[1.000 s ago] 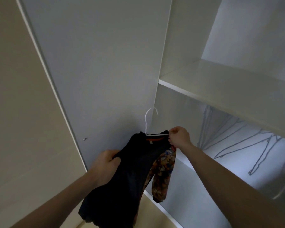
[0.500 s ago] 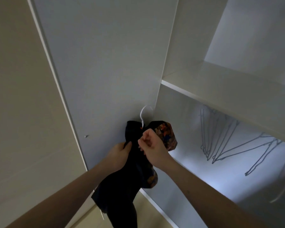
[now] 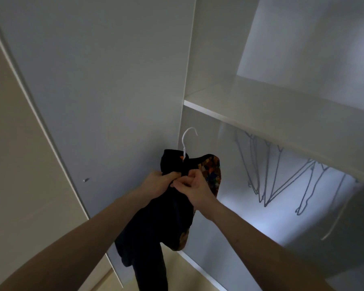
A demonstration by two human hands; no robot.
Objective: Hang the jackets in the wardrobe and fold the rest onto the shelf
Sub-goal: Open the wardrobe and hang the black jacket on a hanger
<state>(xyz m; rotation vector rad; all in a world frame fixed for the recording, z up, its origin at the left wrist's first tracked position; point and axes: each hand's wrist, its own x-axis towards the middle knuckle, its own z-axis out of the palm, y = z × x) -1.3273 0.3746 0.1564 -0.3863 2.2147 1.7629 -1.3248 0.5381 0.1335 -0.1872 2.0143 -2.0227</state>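
A black jacket [image 3: 156, 227] with an orange patterned lining [image 3: 213, 173] hangs on a white hanger [image 3: 186, 141], whose hook sticks up above the collar. My left hand [image 3: 158, 182] grips the black cloth just below the collar. Right beside it, my right hand [image 3: 192, 186] pinches the front of the jacket. The two hands touch at chest height in front of the wardrobe's open section. The hanger's shoulders are hidden inside the jacket.
The wardrobe's white shelf [image 3: 282, 122] runs across the right. Below it, several empty wire hangers [image 3: 267, 175] hang in the lit compartment. A white wardrobe door panel [image 3: 93, 91] stands open on the left, with a small fitting [image 3: 85, 180] on it.
My hands came together on the jacket's front, the right one moving in from the shoulder. The jacket and hanger rose and turned, so that the lining shows at the right shoulder.
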